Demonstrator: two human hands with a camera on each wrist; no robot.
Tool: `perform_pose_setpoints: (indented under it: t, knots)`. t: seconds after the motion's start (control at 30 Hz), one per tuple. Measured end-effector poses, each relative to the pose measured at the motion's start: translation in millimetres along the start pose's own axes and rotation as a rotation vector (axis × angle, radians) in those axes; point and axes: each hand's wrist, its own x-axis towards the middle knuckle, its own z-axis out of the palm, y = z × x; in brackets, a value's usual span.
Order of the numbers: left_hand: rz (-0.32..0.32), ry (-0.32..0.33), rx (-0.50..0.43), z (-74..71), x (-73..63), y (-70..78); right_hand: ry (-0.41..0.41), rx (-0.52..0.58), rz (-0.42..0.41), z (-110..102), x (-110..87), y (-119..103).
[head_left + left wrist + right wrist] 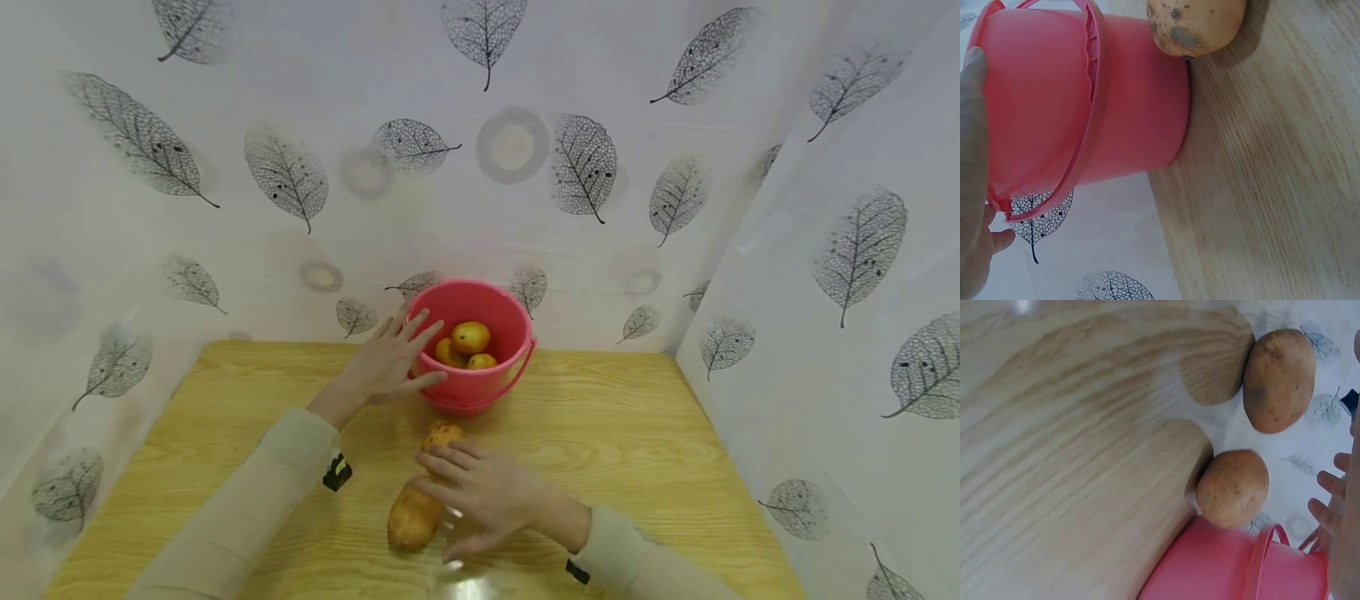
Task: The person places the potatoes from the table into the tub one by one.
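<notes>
A pink bucket (480, 387) stands at the back of the table, holding several smooth yellow mango-like fruits (471, 337). My left hand (386, 358) is at the bucket's left rim with its fingers spread and extended; the left wrist view has the thumb right by the rim. In front of the bucket lie two brown potatoes, the nearer one (413, 518) larger in the head view and the farther one (442, 435) close to the bucket's base. Over their right side is my right hand (491, 492), fingers loosely extended with nothing gripped, partly covering both potatoes in the head view.
The bucket's pink handle (519, 375) hangs down on its right front side. A wood-grain table (637, 450) runs under everything. White sheeting with dark leaf prints (585, 167) rises behind the table and along its sides.
</notes>
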Motion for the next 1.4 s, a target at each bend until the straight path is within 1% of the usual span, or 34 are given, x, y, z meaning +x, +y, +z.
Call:
perform_pose_setpoints:
  t: [0.13,0.23,0.37,0.47,0.6,0.77,0.97,1.13,1.4]
  knots:
    - [0.007,0.005,0.003,-0.7,1.1,0.6,-0.028,-0.026,-0.018,1.6,4.2,-5.2]
    - [0.004,0.001,0.002,-1.4,1.3,0.7,-0.073,-0.041,-0.033,2.3,8.6,-8.3]
    - [0.000,-0.006,0.002,-2.1,1.3,1.1,-0.126,-0.023,-0.049,4.5,14.8,-11.7]
    - [0.004,-0.004,-0.001,-2.2,1.7,1.0,-0.145,-0.006,-0.054,7.1,18.4,-13.8]
    - [0.011,0.001,0.001,-0.9,1.4,0.0,-0.154,-0.018,-0.065,11.3,23.0,-16.0]
    - [-0.001,0.002,0.020,0.0,-1.7,-1.7,-0.140,-0.021,-0.085,16.7,29.3,-18.5]
    - [-0.004,0.005,-0.006,0.1,-0.7,-1.4,-0.152,-0.026,-0.079,21.4,32.5,-18.5]
    - [-0.003,-0.001,0.001,0.8,0.5,-0.7,-0.176,-0.026,-0.089,24.6,34.1,-17.7]
    - [-0.005,-0.002,-0.004,1.7,1.1,0.0,-0.182,-0.012,-0.078,32.7,37.5,-19.0]
